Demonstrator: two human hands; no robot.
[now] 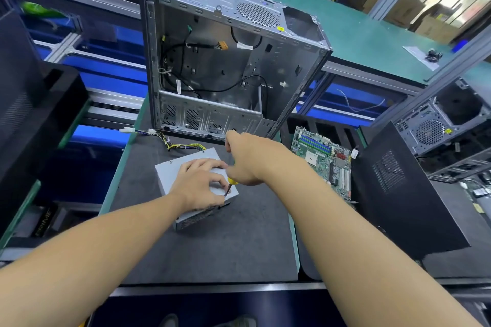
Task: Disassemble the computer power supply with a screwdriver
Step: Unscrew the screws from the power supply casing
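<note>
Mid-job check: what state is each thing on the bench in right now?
Power supply: flat on mat, cover on.
Screwdriver: tip on power supply's top.
Right hand: grips screwdriver.
Left hand: rests on power supply.
Computer case: upright, side open.
Motherboard: out, lying beside mat.

The power supply [170,172] was cased in grey-painted sheet metal, matt and smooth, with a perforated metal face on its six o'clock side. The screwdriver [233,181] was made up of a glossy yellow plastic handle and a dark metal shaft. Beneath them, the work mat [212,247] was finished in a dull, finely grained dark grey. At twelve o'clock the computer case [292,61] was formed of bare sheet metal with a soft sheen. The wires [183,145] were sheathed in smooth plastic. At three o'clock a motherboard [322,156] was coated in glossy green, and past it a black side panel [403,207] was finished matt.
</note>
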